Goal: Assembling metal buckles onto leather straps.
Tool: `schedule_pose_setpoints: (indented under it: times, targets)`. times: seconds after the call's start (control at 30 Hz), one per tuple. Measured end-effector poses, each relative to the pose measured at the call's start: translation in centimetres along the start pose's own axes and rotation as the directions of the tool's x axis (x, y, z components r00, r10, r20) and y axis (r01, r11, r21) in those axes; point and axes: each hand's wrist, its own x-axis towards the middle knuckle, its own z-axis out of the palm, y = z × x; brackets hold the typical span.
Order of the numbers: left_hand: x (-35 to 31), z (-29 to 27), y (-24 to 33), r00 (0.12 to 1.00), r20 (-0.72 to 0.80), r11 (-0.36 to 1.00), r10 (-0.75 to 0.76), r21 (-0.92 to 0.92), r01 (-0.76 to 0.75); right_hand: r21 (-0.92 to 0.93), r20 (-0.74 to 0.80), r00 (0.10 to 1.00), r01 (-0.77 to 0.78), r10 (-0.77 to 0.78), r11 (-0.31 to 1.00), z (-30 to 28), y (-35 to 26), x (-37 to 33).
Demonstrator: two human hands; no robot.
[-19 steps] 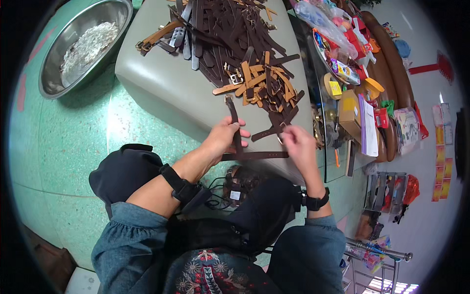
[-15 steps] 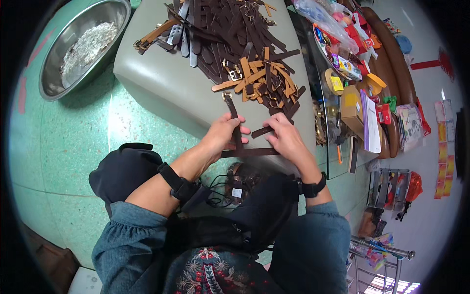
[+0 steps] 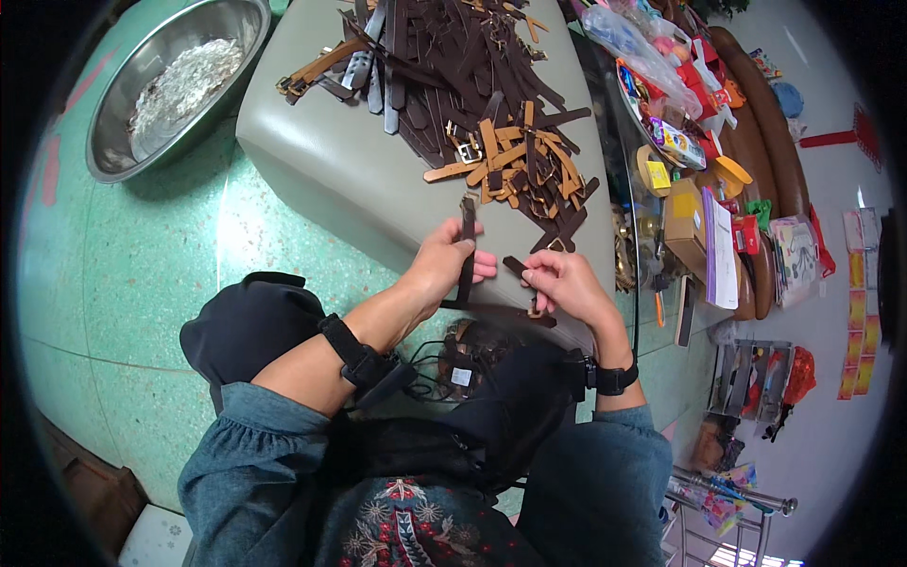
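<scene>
Strap (image 3: 468,268) is pointing forward, grasped by the left hand (image 3: 439,265). Right hand (image 3: 572,286) is pinching a slanting strip (image 3: 515,266) just rightward.

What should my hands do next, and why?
Perhaps ease your right hand leftward, bringing its dark strap end toward the buckled strap in your left hand: each hand holds a strap, and a gap separates them.
</scene>
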Motion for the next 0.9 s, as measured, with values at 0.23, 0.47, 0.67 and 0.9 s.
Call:
schedule_pose_setpoints:
  times: [0.23,0.47,0.67,0.9]
  targets:
    - [-0.3,-0.4,-0.5,0.997,0.078,1.000,-0.014,0.007,0.013,0.156,0.048,0.999,0.017,-0.025,0.988,-0.2,0.7,-0.1]
    - [-2.4,0.2,-0.7,0.976,0.214,0.997,-0.049,0.064,0.036,0.257,0.034,0.999,-0.016,0.008,0.966,0.4,1.5,-1.3]
    - [-3.8,0.8,-0.8,0.957,0.246,0.979,-0.152,0.169,0.112,0.325,0.065,0.998,-0.038,0.018,0.945,0.8,2.1,-2.5]
    - [-5.1,1.1,0.6,0.935,0.257,0.956,-0.243,0.227,0.186,0.428,0.094,0.996,-0.039,-0.002,0.903,1.1,2.8,-3.4]
